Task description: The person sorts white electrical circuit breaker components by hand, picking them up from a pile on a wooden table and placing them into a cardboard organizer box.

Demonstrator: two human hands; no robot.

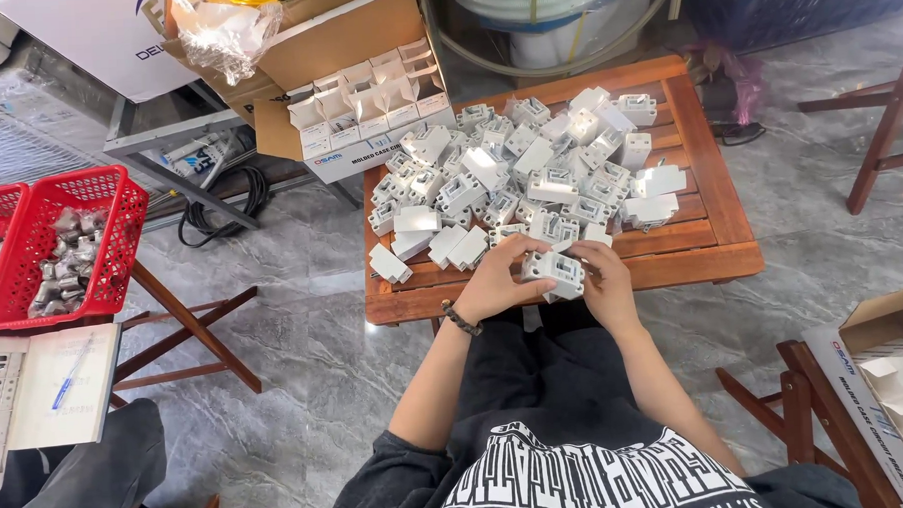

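While both hands meet at the near edge of the wooden table (pixel 706 237), they close together on one small white plastic block (pixel 555 270), a boxy part with a stepped top and dark slots. The left hand (pixel 495 279) wraps the block's left end, fingers curled over its top; the right hand (pixel 602 279) clasps the right end, its fingers folded round the far side. The block lies with its long axis across the body, left to right, so each hand takes one end and neither is clearly nearer. It is held just above the table's front slat, directly in front of the person's lap, and just beside the nearest parts of the heap.

That heap of like blocks (pixel 529 166) covers most of the table beyond the hands: hard, matt, pale grey-white mouldings, angular, lying at every tilt, some on their flat backs, some on edge. The table is of reddish, glossy slats with gaps between them. A dark beaded bracelet (pixel 461 319) sits on the left wrist.

Behind the heap stands an open cardboard box (pixel 349 47) with small white cartons (pixel 366 105) packed upright in rows. Well apart on the left, a red plastic basket (pixel 115 211) of open mesh holds dull metal pieces. The floor (pixel 304 319) is grey veined stone.
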